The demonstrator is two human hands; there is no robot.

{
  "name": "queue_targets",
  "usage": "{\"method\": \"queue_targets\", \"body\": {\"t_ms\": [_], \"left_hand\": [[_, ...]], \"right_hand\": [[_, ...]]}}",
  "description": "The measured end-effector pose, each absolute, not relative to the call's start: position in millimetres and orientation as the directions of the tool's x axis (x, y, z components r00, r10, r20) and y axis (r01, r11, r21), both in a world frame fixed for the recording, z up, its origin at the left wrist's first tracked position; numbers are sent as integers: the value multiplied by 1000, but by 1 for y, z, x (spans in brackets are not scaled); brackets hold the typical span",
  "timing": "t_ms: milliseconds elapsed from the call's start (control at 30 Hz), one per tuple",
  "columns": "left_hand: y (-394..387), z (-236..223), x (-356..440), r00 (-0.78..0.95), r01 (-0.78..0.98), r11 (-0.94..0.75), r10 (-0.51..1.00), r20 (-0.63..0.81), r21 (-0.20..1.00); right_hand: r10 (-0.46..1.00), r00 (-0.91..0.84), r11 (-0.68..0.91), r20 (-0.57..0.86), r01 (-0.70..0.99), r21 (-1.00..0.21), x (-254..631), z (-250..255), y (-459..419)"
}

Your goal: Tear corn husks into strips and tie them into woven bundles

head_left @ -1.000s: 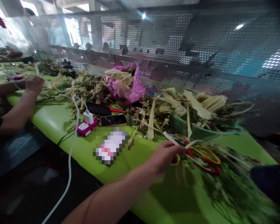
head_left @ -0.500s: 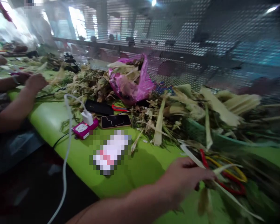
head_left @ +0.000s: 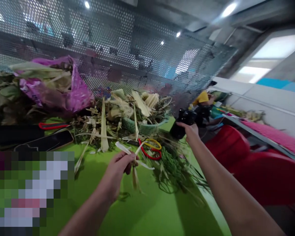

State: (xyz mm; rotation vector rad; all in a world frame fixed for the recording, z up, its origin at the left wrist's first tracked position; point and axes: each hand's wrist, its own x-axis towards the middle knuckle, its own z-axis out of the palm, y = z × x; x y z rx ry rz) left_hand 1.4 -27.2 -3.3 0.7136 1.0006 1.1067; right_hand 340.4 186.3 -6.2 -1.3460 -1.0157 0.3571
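My left hand [head_left: 119, 168] is closed in a pinch on pale leaf strips [head_left: 131, 157] above the green table [head_left: 149, 209]. One strip hangs down below the fingers. My right hand [head_left: 190, 131] is stretched out to the table's far right corner, fingers wrapped on a black object [head_left: 183, 123]. Between the hands lie red and yellow scissors [head_left: 151, 149] and a bunch of thin green stems [head_left: 173, 164].
A heap of dried leaves fills a teal basket [head_left: 147, 126]. A pink plastic bag [head_left: 64, 87] of leaves sits at the back left, a phone [head_left: 45, 141] and red-handled scissors [head_left: 51, 125] in front. Perforated metal screen behind. Red seats [head_left: 248, 164] stand right of the table.
The view has swung right; the co-worker's arms and the charger are out of sight. My right arm has come into view, reaching to the black object. My left hand still pinches the strips.
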Motion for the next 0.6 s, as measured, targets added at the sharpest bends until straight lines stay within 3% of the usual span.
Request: {"method": "queue_targets", "body": {"t_ms": [200, 600], "left_hand": [[-25, -8, 2, 97, -372, 293, 956, -277, 881], [-23, -12, 2, 109, -370, 282, 960, -260, 885]], "right_hand": [[771, 538, 223, 342, 275, -935, 339, -1, 186], [729, 554, 260, 403, 320, -911, 319, 1, 207]]}}
